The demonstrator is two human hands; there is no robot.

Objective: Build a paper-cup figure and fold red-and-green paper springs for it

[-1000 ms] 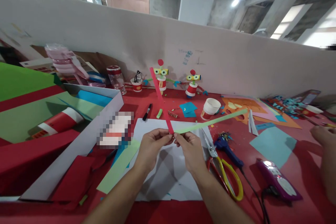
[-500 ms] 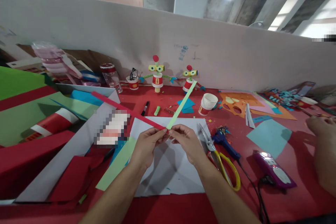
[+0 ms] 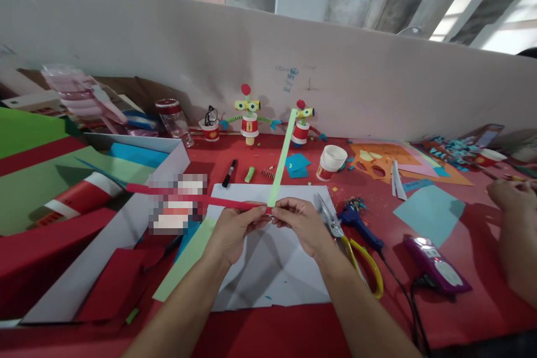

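**Loose Pinch Could Skew Strips**

The left hand [image 3: 230, 230] and right hand [image 3: 301, 222] pinch the meeting ends of a long red paper strip [image 3: 218, 202] and a long pale-green paper strip [image 3: 283, 158]; fingers seem to hide the joint. Slackening fingertips could misalign it. Counted: 2 strips, 2 red-and-white paper-cup figures [image 3: 250, 125], 2 small coiled paper springs [image 3: 249, 174], 1 yellow-handled metal scissors [image 3: 334, 225].

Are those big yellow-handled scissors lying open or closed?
Cannot tell for sure: the blades of the scissors lie close together, but the person's right forearm hides part of the handles.
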